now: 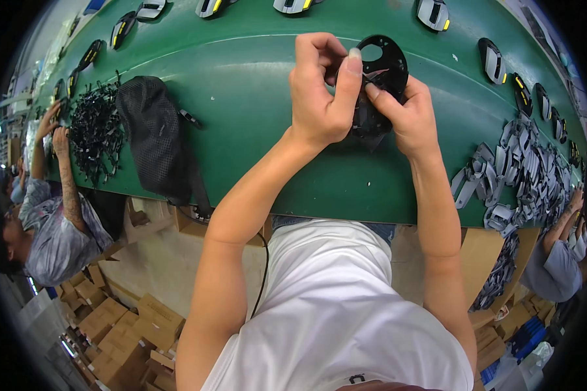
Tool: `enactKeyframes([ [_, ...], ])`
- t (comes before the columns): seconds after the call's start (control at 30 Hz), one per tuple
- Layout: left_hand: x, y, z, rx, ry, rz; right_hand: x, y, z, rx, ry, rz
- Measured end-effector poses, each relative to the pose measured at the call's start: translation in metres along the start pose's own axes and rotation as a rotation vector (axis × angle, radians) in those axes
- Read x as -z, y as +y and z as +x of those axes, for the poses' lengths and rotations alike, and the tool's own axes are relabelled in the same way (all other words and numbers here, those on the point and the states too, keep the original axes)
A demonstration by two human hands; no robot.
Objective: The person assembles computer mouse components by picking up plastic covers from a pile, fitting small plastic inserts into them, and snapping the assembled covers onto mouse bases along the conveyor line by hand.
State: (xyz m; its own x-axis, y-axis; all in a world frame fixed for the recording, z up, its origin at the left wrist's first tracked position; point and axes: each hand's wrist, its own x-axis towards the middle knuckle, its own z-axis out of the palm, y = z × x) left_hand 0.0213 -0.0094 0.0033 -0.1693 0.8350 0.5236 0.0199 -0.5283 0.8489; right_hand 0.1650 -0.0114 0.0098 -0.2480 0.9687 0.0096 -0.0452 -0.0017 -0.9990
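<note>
Between my hands, above the green table, is a black plastic shell [390, 62] with a round hole near its upper end. My left hand [323, 91] grips its left side, thumb raised along the edge and fingers curled. With thumb and fingers, my right hand [411, 117] pinches its right side, the thumb tip pressing near its middle. Some dark, glossy pieces show on the lower part of the shell; what they are I cannot make out. My left fingertips are partly hidden behind my thumb and the shell.
A black mesh bag [151, 133] lies left of my arms, beside a heap of small black parts [96, 127]. Grey plastic parts [531, 166] are piled at the right. Grey-and-black assemblies with yellow tips [434, 14] line the far side of the green table [254, 85]. Co-workers [65, 215] sit on both sides.
</note>
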Motion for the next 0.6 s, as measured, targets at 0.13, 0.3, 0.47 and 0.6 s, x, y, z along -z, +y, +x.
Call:
enactKeyframes([
  [0.13, -0.004, 0.001, -0.001, 0.029, 0.044, -0.108, -0.005, -0.003, -0.001, -0.053, 0.005, 0.152],
  [0.3, -0.003, -0.006, -0.001, 0.062, 0.057, -0.126, -0.005, 0.011, 0.003, -0.023, 0.011, 0.155],
  [0.47, -0.005, -0.005, 0.006, 0.320, 0.086, -0.203, 0.000, 0.010, 0.004, 0.001, -0.009, 0.088],
  [0.6, 0.000, -0.011, 0.010, 0.419, 0.099, -0.283, -0.004, 0.008, 0.009, -0.027, -0.028, 0.078],
])
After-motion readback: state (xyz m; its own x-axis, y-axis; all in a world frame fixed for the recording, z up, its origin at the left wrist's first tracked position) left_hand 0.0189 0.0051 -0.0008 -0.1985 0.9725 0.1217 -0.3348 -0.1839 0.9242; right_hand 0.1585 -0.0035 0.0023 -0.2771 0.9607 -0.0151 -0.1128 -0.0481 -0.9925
